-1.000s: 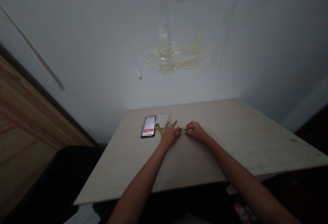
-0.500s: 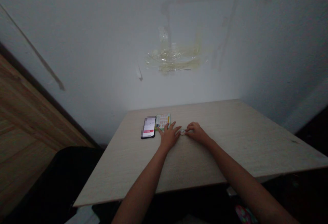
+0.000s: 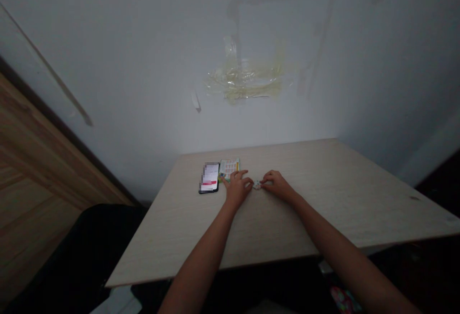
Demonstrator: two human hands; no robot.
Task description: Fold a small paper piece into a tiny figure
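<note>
A small whitish piece with darker specks [image 3: 256,185] lies low at the table between my two hands; it is too small to tell its kind. My left hand [image 3: 236,189] closes thumb and forefinger at the piece's left edge, its other fingers spread towards the booklet. From the other side my right hand [image 3: 276,184] pinches the right edge, fingers curled in. Just beyond my left hand lies a printed card or booklet [image 3: 229,166] with green edges, partly covered by the fingers. Beside it is a phone [image 3: 210,178] with a lit screen.
The pale wooden table [image 3: 302,161] meets a grey wall [image 3: 143,65] bearing old tape [image 3: 251,82]. A dark chair-like shape [image 3: 97,237] stands at the left, near a wooden panel [image 3: 32,175]. Below the front edge is a colourful patterned item [image 3: 343,299].
The fingers of my left hand have drawn in from a wider spread, its thumb side now at the whitish piece. My right hand stays at the piece, which shows more clearly.
</note>
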